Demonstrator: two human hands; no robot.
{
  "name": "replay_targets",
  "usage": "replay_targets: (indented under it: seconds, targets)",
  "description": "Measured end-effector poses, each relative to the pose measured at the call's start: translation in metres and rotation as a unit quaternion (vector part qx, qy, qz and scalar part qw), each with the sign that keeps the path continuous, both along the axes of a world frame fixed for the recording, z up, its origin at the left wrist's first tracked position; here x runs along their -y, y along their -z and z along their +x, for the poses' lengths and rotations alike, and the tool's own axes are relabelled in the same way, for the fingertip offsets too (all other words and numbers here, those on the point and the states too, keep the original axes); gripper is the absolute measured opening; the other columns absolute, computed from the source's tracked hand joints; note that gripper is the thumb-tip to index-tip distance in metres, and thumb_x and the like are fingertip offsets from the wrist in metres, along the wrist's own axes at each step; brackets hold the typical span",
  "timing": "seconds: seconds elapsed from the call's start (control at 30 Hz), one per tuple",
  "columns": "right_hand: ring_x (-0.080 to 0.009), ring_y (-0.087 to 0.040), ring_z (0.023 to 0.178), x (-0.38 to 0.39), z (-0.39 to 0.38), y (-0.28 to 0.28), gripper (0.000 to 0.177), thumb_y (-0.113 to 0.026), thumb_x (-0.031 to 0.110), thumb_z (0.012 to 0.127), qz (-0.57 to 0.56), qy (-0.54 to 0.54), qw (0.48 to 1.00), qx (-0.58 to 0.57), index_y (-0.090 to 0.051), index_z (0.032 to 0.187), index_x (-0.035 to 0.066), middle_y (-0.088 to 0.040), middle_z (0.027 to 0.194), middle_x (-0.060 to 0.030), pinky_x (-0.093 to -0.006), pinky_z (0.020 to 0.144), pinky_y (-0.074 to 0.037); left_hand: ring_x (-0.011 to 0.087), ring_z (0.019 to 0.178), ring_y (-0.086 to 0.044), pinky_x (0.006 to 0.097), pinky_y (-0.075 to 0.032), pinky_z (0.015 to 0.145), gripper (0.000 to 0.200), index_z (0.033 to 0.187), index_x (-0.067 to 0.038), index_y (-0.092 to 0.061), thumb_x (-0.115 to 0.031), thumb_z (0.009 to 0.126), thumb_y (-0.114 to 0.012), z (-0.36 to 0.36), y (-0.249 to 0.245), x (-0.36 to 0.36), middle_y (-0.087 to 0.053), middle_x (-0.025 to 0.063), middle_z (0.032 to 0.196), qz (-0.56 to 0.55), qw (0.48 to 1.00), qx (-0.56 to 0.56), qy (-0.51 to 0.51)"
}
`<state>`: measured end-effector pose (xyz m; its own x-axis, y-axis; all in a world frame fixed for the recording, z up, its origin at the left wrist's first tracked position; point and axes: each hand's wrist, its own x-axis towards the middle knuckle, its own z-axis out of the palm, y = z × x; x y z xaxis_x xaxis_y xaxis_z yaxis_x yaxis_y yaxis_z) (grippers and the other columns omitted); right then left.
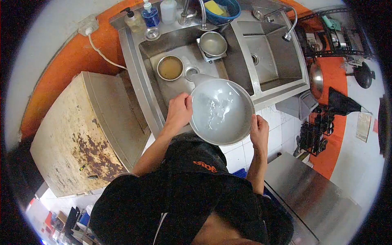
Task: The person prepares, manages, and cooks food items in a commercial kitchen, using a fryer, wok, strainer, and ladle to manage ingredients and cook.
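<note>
I hold a wide metal basin (220,112) with clear water in it over the front edge of the steel sink (245,61). My left hand (178,110) grips its left rim. My right hand (259,130) grips its right rim. The basin tilts toward the sink, and a stream of water runs from its far edge into the left bowl near the drain (191,72).
In the left bowl stand a pot of brown liquid (170,67) and an empty metal bowl (213,43). Soap bottles (150,14) and a blue bowl (222,10) line the back. A rusty cabinet (81,130) is at left, a steel counter (306,192) at right.
</note>
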<state>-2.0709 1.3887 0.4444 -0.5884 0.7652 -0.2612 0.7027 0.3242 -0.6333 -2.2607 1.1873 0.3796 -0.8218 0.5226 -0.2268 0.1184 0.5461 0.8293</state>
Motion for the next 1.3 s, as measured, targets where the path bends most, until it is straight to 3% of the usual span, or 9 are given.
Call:
replay_targets:
  seconds: [0.43, 0.5, 0.57, 0.6, 0.67, 0.77, 1.0, 1.3]
  targets:
    - [-0.0091, -0.035, 0.058, 0.009, 0.012, 0.049, 0.038, -0.047, 0.023, 0.098, -0.02, 0.039, 0.987, -0.154, -0.045, 0.069, -0.002, -0.039, 0.057, -0.0036, -0.0296, 0.05, -0.033, 0.0386, 0.067, -0.055, 0.0446, -0.043, 0.061, 0.015, 0.08, 0.003, -0.053, -0.01, 0.089, -0.054, -0.008, -0.019, -0.002, -0.055, 0.0197, 0.072, 0.074, 0.992, -0.106, -0.006]
    - [-0.0088, -0.035, 0.058, 0.013, 0.01, 0.055, 0.038, -0.048, 0.023, 0.098, -0.031, 0.07, 0.982, -0.175, -0.045, 0.069, -0.002, -0.039, 0.057, -0.0034, -0.0294, 0.05, -0.034, 0.0231, 0.053, -0.05, 0.0364, -0.04, 0.052, 0.018, 0.082, 0.001, -0.054, -0.014, 0.092, -0.054, -0.01, -0.021, -0.003, -0.053, 0.014, 0.065, 0.099, 0.982, -0.161, 0.0]
    - [-0.0085, -0.035, 0.059, 0.017, 0.01, 0.054, 0.038, -0.048, 0.023, 0.098, -0.041, 0.099, 0.975, -0.197, -0.045, 0.069, -0.002, -0.039, 0.057, -0.0032, -0.0292, 0.051, -0.034, 0.0289, 0.058, -0.052, 0.0395, -0.041, 0.055, 0.017, 0.081, 0.002, -0.053, -0.012, 0.091, -0.054, -0.014, -0.029, -0.004, -0.053, 0.0164, 0.067, 0.094, 0.984, -0.151, 0.01]
    - [-0.0098, -0.037, 0.058, 0.018, 0.009, 0.047, 0.038, -0.048, 0.023, 0.097, -0.025, 0.08, 0.98, -0.183, -0.046, 0.069, -0.003, -0.041, 0.056, -0.0056, -0.0303, 0.051, -0.035, 0.0348, 0.062, -0.054, 0.0425, -0.042, 0.058, 0.017, 0.079, 0.002, -0.052, -0.011, 0.089, -0.055, -0.016, -0.033, -0.005, -0.053, 0.0188, 0.069, 0.089, 0.987, -0.137, 0.009]
    - [-0.0112, -0.038, 0.056, 0.025, 0.012, 0.04, 0.038, -0.049, 0.024, 0.097, -0.011, 0.083, 0.981, -0.173, -0.046, 0.069, -0.003, -0.043, 0.056, -0.008, -0.0314, 0.051, -0.036, 0.0339, 0.061, -0.054, 0.0413, -0.042, 0.057, 0.017, 0.078, 0.002, -0.052, -0.011, 0.09, -0.054, -0.018, -0.037, -0.005, -0.053, 0.0185, 0.069, 0.084, 0.985, -0.15, 0.032]
    - [-0.0207, -0.041, 0.05, 0.03, 0.016, 0.045, 0.037, -0.05, 0.023, 0.094, 0.033, 0.117, 0.98, -0.159, -0.049, 0.071, -0.005, -0.048, 0.058, -0.0203, -0.0368, 0.051, -0.037, 0.0297, 0.058, -0.052, 0.0384, -0.041, 0.055, 0.019, 0.077, 0.002, -0.051, -0.011, 0.09, -0.054, -0.021, -0.03, -0.006, -0.052, 0.0165, 0.066, 0.084, 0.98, -0.167, 0.066]
    - [-0.0216, -0.04, 0.046, 0.047, 0.039, 0.023, 0.035, -0.051, 0.021, 0.093, 0.031, 0.141, 0.98, -0.139, -0.051, 0.07, -0.005, -0.046, 0.055, -0.0205, -0.0371, 0.048, -0.036, 0.0134, 0.051, -0.043, 0.0319, -0.037, 0.049, 0.024, 0.076, 0.003, -0.05, -0.014, 0.094, -0.053, -0.012, -0.016, -0.009, -0.045, 0.008, 0.056, 0.119, 0.98, -0.123, 0.1]
    - [-0.0245, -0.04, 0.044, 0.073, 0.077, 0.017, 0.036, -0.053, 0.024, 0.092, 0.03, 0.196, 0.973, -0.115, -0.052, 0.07, -0.004, -0.047, 0.055, -0.0204, -0.0378, 0.048, -0.036, 0.016, 0.052, -0.051, 0.0331, -0.041, 0.05, 0.021, 0.081, 0.003, -0.056, -0.014, 0.093, -0.054, 0.012, -0.017, -0.005, -0.056, 0.0112, 0.06, 0.113, 0.981, -0.086, 0.131]
